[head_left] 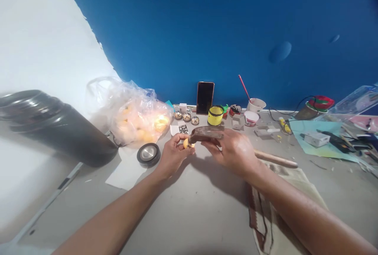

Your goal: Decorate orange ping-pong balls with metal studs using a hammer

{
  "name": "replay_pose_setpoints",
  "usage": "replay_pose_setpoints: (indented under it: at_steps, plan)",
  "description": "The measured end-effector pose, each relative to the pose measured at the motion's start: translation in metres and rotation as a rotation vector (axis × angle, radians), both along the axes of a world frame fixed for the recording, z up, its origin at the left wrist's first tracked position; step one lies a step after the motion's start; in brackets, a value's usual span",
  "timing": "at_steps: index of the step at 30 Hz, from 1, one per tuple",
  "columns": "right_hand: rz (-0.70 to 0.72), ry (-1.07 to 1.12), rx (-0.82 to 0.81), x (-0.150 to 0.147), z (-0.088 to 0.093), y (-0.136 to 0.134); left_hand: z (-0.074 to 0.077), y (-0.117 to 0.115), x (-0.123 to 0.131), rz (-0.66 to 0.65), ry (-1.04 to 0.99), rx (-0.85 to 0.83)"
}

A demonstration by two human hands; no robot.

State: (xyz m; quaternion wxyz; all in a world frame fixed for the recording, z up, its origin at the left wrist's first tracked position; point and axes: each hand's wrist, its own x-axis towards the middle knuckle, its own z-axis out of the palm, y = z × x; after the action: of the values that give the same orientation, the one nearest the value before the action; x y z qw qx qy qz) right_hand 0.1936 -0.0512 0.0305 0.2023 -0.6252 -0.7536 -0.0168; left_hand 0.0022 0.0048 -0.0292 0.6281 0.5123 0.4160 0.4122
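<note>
Between the fingertips of my left hand is a small orange-yellow ball, partly covered by the fingers. My right hand is wrapped round a dark brown, hammer-like tool. Its downturned left end touches or nearly touches the ball; I cannot tell which. A wooden handle sticks out to the right behind that hand, and its join to the brown part is hidden. Just beyond my left hand lies a small black-and-white patterned piece on white paper.
At the left are a dark bottle, its round lid and a clear bag of orange balls. A phone, a yellow cup and paper cups line the wall. Beige cloth lies under my right forearm.
</note>
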Motion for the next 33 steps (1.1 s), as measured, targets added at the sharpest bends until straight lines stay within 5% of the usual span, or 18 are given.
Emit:
replay_pose_setpoints:
  at_steps: [7,14,22,33]
  plan:
    - [0.007,-0.026,-0.089,-0.002,-0.001,0.002,-0.002,0.001,0.000,0.001,-0.018,-0.020]
    - [-0.217,0.086,-0.184,0.013,-0.006,0.019,0.001,-0.001,0.001,0.074,0.037,-0.041]
    - [-0.129,0.085,-0.265,0.019,-0.034,0.036,0.007,0.002,0.001,0.213,0.082,0.090]
    - [-0.036,0.098,-0.313,0.017,-0.056,0.043,-0.001,-0.001,0.001,0.032,0.158,0.046]
